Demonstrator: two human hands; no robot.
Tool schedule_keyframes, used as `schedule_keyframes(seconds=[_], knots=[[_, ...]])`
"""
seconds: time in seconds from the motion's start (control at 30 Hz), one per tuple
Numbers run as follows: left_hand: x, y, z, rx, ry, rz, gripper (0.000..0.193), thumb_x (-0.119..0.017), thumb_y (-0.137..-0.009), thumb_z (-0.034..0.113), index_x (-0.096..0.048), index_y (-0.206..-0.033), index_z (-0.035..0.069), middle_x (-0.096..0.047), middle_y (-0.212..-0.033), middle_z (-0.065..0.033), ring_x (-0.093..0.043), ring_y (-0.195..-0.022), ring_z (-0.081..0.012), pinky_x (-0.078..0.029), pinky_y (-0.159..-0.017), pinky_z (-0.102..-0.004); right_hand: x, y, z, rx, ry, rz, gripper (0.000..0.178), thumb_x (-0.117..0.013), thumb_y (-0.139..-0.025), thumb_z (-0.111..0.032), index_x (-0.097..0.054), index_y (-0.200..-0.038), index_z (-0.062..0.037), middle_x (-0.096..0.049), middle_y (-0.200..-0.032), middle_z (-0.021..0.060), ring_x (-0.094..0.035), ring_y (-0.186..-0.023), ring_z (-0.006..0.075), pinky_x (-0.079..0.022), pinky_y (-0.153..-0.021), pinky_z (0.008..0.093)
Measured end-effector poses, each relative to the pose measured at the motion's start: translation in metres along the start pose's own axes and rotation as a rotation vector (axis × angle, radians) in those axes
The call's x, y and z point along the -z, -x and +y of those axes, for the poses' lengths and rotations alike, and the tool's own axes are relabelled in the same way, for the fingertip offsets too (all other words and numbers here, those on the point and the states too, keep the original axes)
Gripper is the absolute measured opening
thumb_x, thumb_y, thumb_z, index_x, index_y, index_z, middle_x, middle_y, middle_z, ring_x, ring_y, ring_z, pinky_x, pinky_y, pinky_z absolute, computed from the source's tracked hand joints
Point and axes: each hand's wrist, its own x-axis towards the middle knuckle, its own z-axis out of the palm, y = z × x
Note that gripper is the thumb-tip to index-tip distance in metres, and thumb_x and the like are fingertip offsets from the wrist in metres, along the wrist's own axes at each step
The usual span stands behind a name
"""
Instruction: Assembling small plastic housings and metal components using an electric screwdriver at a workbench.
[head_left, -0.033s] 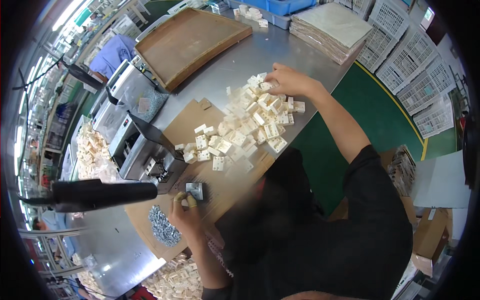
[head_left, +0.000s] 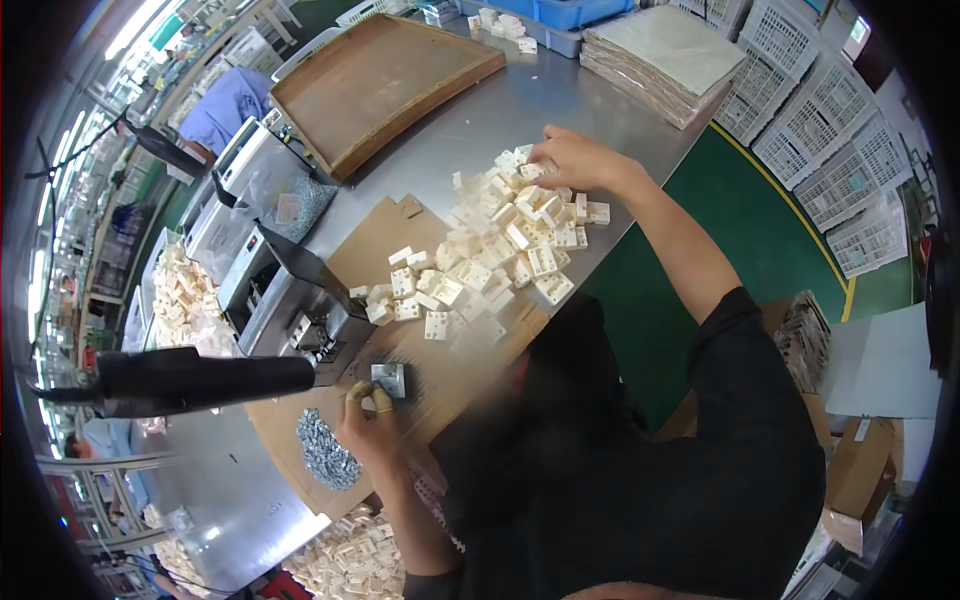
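Note:
My right hand (head_left: 583, 162) reaches to the far right end of a heap of small cream-white plastic housings (head_left: 500, 235). Its fingers are bent down round one housing (head_left: 533, 172), partly hidden under the fingertips. My left hand (head_left: 370, 425) is beside a small grey metal block (head_left: 388, 380) on the brown board, in front of a bench machine (head_left: 320, 335). Yellowish covers wrap its thumb and a fingertip, which are drawn close together; anything between them is too small to make out. Left of that hand lies a pile of small silvery metal parts (head_left: 327, 450).
A black arm-like bar (head_left: 200, 383) juts over the table at left. Behind stand a brown wooden tray (head_left: 390, 80), a bag of metal parts (head_left: 303, 208) and a stack of sheets (head_left: 665, 50). White crates (head_left: 790, 110) line the right. More housings (head_left: 350, 560) lie below the table edge.

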Motion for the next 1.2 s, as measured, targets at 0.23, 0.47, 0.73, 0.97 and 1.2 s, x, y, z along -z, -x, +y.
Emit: schedule_keyframes(seconds=[0.23,0.47,0.73,0.97,1.2], knots=[[0.002,-0.004,0.002,0.067,0.014,-0.012,0.016,-0.073,-0.080,0.008,-0.070,-0.093,0.000,-0.070,-0.083,-0.0136,-0.062,-0.061,-0.0259,-0.048,-0.060,-0.0376,0.015,0.004,-0.008,-0.139,-0.717,0.103,0.035,-0.058,-0.096,-0.030,-0.065,-0.111,0.0002,-0.059,-0.092,0.0059,-0.059,-0.074,0.0151,-0.053,-0.063,0.0313],[0.001,-0.006,-0.002,0.158,0.030,-0.028,0.018,-0.074,-0.080,0.009,-0.071,-0.095,0.000,-0.070,-0.082,-0.0114,-0.061,-0.059,-0.0237,-0.048,-0.059,-0.0360,0.004,0.040,-0.066,-0.182,-1.890,0.027,0.040,-0.045,-0.100,-0.024,-0.054,-0.127,0.0050,-0.065,-0.108,0.0165,-0.067,-0.089,0.0205,-0.061,-0.069,0.0352],[-0.002,-0.009,-0.006,0.032,0.059,0.030,0.018,-0.075,-0.082,0.012,-0.072,-0.096,0.001,-0.068,-0.071,-0.0087,-0.057,-0.053,-0.0150,-0.045,-0.054,-0.0307,-0.023,0.067,-0.127,-0.140,-1.725,-0.221,0.036,-0.053,-0.100,-0.017,-0.055,-0.127,0.0069,-0.061,-0.089,0.0080,-0.060,-0.072,0.0119,-0.061,-0.065,0.0331],[0.002,-0.025,-0.010,0.160,0.152,-0.107,0.019,-0.075,-0.083,0.009,-0.071,-0.098,-0.001,-0.070,-0.077,-0.0086,-0.058,-0.057,-0.0110,-0.046,-0.056,-0.0280,-0.024,0.059,-0.158,-0.217,-1.651,-0.412,0.033,-0.060,-0.097,-0.013,-0.057,-0.127,0.0007,-0.057,-0.080,0.0022,-0.060,-0.067,0.0094,-0.059,-0.060,0.0281],[0.009,-0.029,-0.010,0.308,0.173,-0.183,0.017,-0.077,-0.081,0.012,-0.072,-0.092,0.000,-0.071,-0.083,-0.0133,-0.066,-0.068,-0.0233,-0.051,-0.064,-0.0331,-0.031,0.033,-0.187,-0.084,-1.501,-0.532,0.034,-0.062,-0.096,-0.016,-0.060,-0.127,-0.0015,-0.064,-0.106,0.0067,-0.061,-0.075,0.0085,-0.054,-0.056,0.0245]])
